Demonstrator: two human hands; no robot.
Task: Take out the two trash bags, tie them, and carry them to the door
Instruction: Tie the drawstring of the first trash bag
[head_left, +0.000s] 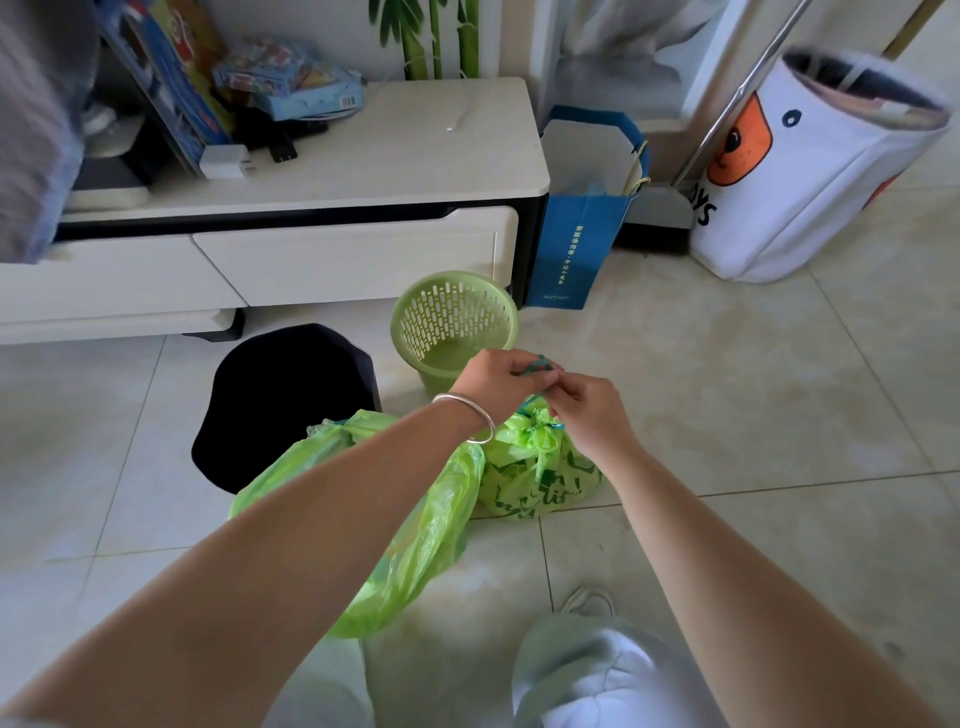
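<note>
Green plastic filled the middle of the view: two trash bags lay on the tiled floor (727, 395) in front of the person. The smaller printed bag (535, 478) sat on the right, its neck already gathered into a bunch, and both hands worked just above it. The left hand (493, 379), with a silver bangle (470, 415) on its wrist, pinched the teal drawstring (537, 366) with curled fingers. The right hand (584, 410) met it fingertip to fingertip, its fingers also curled on the same string. The larger, plainer bag (415, 540) lay beside it to the left, partly under the left forearm, its mouth loose. Behind the bags stood a green slotted wastebasket (454, 317) and a black bin (285, 400), both near a white low cabinet (363, 260). A blue paper bag (571, 249) leaned against the cabinet's end.
</note>
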